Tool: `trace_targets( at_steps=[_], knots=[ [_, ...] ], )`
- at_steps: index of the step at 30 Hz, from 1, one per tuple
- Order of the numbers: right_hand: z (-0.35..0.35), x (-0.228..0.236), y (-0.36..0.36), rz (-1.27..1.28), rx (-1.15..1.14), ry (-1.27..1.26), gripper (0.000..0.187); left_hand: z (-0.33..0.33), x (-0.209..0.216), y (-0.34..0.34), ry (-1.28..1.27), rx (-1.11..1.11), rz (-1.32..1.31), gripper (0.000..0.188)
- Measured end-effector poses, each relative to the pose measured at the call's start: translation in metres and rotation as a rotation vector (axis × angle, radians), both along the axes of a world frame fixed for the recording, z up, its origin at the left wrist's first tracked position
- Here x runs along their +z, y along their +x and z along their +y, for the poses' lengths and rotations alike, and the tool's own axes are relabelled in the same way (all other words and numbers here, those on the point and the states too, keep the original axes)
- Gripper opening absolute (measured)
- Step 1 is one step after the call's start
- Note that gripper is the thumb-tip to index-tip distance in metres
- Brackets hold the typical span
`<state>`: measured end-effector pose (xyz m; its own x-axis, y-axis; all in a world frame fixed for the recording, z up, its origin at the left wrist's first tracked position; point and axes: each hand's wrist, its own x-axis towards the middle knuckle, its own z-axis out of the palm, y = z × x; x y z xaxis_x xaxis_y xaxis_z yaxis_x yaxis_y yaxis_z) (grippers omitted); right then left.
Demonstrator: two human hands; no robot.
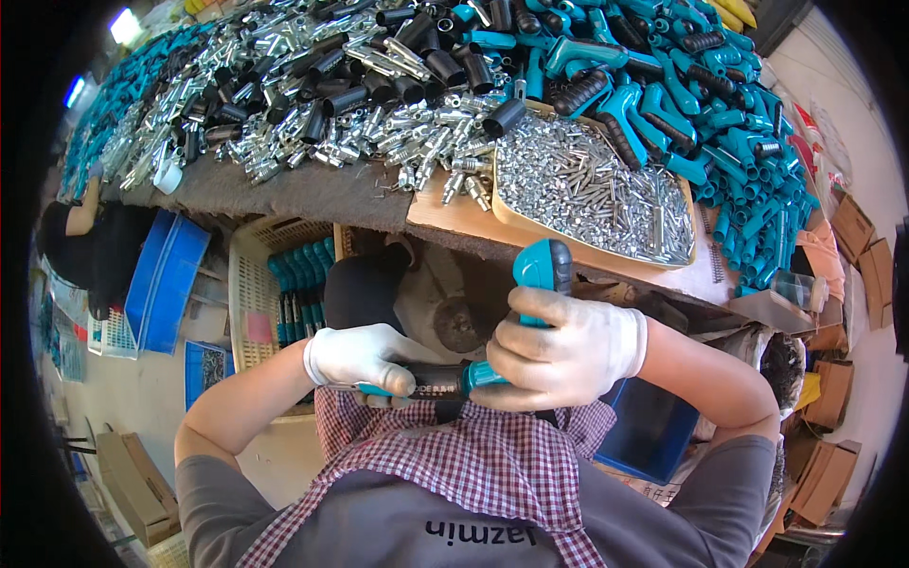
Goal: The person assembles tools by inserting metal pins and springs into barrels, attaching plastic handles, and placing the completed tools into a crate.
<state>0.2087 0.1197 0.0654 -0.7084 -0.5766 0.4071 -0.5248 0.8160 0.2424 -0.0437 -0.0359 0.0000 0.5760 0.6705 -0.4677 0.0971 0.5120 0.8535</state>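
I hold a teal-and-black pistol-grip tool (438, 381) crosswise in front of my apron, its black barrel lying level and its rounded grip standing up. My left hand (363, 363), in a white glove, is closed around the barrel's left end. In a glove smudged at the fingers, my right hand (566, 348) wraps the tool where the teal body meets the grip; the palm side is hidden. Just beyond the hands, a shallow tray (686, 257) of small metal pins and nuts sits at the workbench edge.
Teal grip housings (663, 104), black sleeves (445, 68) and metal shafts (379, 133) are heaped on the bench (284, 189). Below left, a cream crate (248, 327) holds several teal tools. A blue bin (644, 431) stands at my right. Another person's arm (83, 210) shows at far left.
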Motion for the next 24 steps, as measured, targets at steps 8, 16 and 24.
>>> trace_targets(
  at_steps=[8, 16, 24],
  knots=[
    [-0.013, 0.001, 0.008, -0.766, -0.533, -0.787, 0.039, -0.007, -0.005, 0.006, 0.701, 0.116, 0.274, 0.083],
    [-0.011, -0.022, 0.021, -0.787, -0.502, -2.124, 0.061, -0.002, 0.046, 0.016, 1.166, -0.104, 1.253, 0.063],
    [-0.002, -0.025, 0.022, 0.096, -0.57, -1.635, 0.061, -0.001, 0.055, 0.026, 0.793, -0.138, 0.982, 0.048]
  ],
)
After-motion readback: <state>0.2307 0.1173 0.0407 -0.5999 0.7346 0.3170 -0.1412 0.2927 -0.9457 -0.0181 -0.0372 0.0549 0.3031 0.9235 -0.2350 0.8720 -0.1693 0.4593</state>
